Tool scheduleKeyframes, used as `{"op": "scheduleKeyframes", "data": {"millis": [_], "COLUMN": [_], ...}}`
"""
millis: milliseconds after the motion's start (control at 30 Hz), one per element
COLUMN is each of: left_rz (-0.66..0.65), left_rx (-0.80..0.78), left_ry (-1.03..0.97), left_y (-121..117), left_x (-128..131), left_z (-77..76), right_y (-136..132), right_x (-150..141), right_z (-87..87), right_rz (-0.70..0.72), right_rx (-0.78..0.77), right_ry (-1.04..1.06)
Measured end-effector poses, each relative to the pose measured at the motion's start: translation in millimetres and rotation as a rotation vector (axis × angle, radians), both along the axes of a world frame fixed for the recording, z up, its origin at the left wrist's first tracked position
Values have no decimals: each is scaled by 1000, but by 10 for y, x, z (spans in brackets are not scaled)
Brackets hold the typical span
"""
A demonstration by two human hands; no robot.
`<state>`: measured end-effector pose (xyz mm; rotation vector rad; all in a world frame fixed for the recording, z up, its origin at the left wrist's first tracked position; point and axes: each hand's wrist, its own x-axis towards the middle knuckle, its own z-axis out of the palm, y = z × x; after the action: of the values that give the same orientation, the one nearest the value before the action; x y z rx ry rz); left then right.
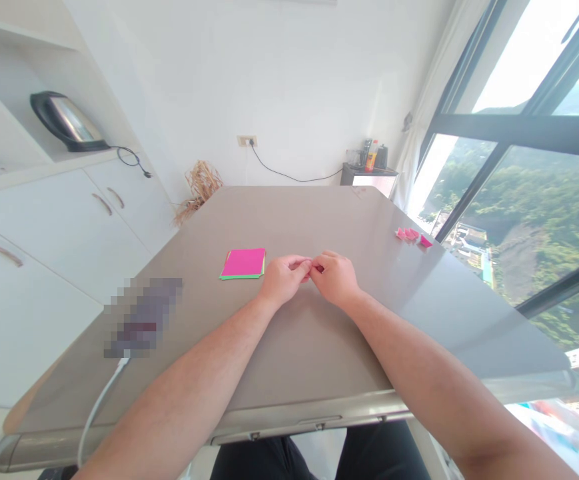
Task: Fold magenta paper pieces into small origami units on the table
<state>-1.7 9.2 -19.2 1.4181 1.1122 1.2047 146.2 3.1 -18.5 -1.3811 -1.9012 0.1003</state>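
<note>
My left hand [285, 275] and my right hand [334, 275] meet above the middle of the table, with their fingertips touching. Both are closed in a pinch. Whatever lies between the fingers is small and mostly hidden, so I cannot make out what it is. Just left of my left hand lies a stack of square coloured paper [243, 263], bright pink on top with green and yellow edges showing beneath. Far to the right of my right hand, a row of small folded pink paper pieces [413, 237] sits near the table's window-side edge.
The grey-brown table [309, 353] fills the middle. On its left lies a pixelated dark object [144, 317] with a white cable [100, 400]. An electric kettle [69, 123] stands on the left shelf. Behind the table are dried stalks [202, 183] and a small cabinet [369, 175] with bottles.
</note>
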Motion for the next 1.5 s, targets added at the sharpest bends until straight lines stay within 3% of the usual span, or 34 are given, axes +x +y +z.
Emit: {"op": "scheduleKeyframes", "data": {"millis": [167,300,633,800,1000,1133,1267,1333,1400,1500], "left_rz": [29,102,60,80,66,8,41,56,47,33], "left_rx": [-69,-108,-137,-193,-219,-193,-222,-238,-244,-240], "left_ry": [-144,-243,-278,-409,-447,-411,-361,-317,-272,-223], "left_y": [35,111,107,113,139,136,118,97,72,49], "left_x": [-27,-140,-138,-135,-132,-129,-129,-122,-112,-102], "left_z": [19,49,55,89,74,62,78,96,112,116], "right_y": [-16,-17,-46,-44,-26,-28,11,45,72,90], "right_x": [-21,-9,7,10,8,-21,12,70,130,170], "right_z": [-9,-42,-35,-42,-77,-34,72,115,139,144], "right_rz": [-41,30,108,68,59,79,152,237,283,319], "right_rx": [51,112,178,317,434,229,-305,-471,-510,-516], "right_ry": [48,77,-104,-277,-257,36,811,1128,1277,1341]}}
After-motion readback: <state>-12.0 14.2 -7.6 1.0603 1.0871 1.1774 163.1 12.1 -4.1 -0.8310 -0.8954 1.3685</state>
